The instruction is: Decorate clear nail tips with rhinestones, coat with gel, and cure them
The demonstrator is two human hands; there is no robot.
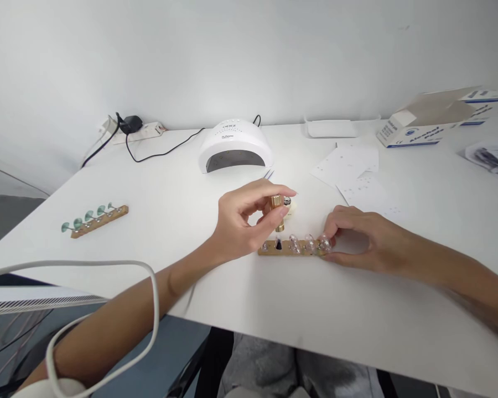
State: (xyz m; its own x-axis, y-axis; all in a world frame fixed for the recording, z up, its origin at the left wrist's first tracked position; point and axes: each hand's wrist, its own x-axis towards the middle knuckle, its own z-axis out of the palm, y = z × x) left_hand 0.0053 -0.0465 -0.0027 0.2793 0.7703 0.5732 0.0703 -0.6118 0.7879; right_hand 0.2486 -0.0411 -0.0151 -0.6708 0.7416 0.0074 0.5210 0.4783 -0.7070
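My left hand [249, 215] pinches a gold brush cap [279, 213] upright between thumb and fingers. Its dark bristles [278, 244] point down at a tan nail tip stand [288, 252], near the second tip from the left. Behind the cap, a bottle is mostly hidden by my fingers. Several clear, sparkling nail tips [294, 244] stand along the bar. Closed on the stand's right end, my right hand [359, 237] holds it with thumb and fingers. A second tan stand [102, 221] with green nail tips [89, 215] lies far left on the table.
A white nail lamp [235, 141] stands at the back, its black cable running to a power strip [141, 131]. Sticker sheets [357, 171], a white tray [331, 129] and an open alcohol pad box [423, 130] are at right. A white cable [154, 298] loops across my left forearm.
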